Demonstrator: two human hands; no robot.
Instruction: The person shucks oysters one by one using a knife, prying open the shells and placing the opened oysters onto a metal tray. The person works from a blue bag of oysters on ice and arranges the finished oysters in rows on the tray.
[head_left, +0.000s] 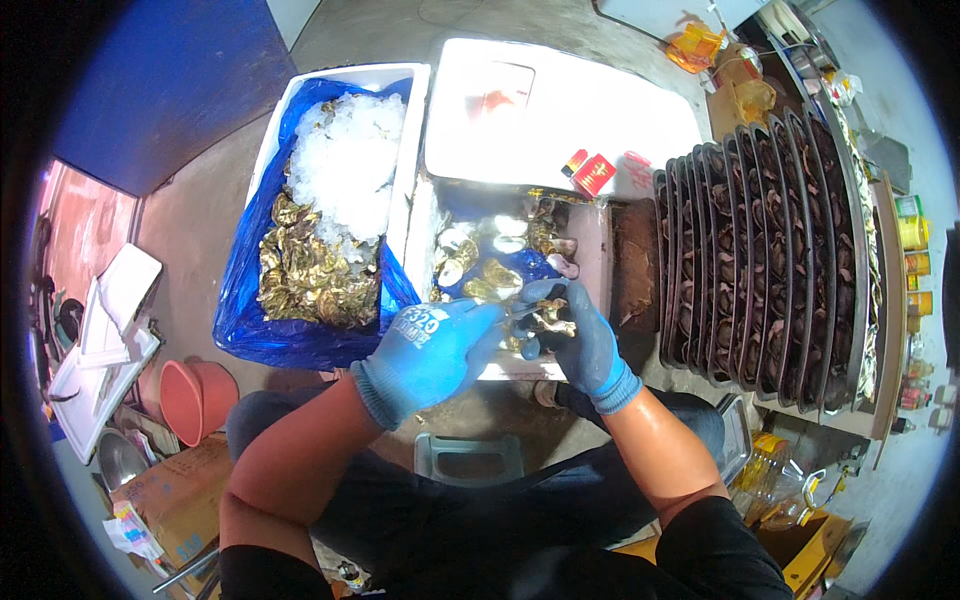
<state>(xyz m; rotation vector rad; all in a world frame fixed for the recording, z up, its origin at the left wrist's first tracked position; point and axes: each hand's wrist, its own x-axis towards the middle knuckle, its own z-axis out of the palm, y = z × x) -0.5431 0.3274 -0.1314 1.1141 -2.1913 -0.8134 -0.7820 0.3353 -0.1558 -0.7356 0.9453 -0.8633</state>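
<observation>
My left hand (427, 352), in a blue coated glove, is closed around a thin-bladed knife (527, 308); its handle is hidden in the fist. The blade reaches to an oyster (555, 322) held in my right hand (589, 337), also gloved. Fingers cover much of that oyster, so how far it is opened cannot be told. Both hands are over the near end of a foam box (592, 247) where oyster shells (491, 281) lie on blue plastic. To the left, a foam box (417, 97) lined with a blue bag (240, 300) holds oysters (319, 281) and crushed ice (349, 161).
A white foam lid (637, 97) covers the far side, with a red packet (594, 175) on it. Trays of oysters (757, 255) stand in a row at right. At left are a red bucket (199, 401) and a cardboard box (180, 495). A plastic stool (469, 450) is below.
</observation>
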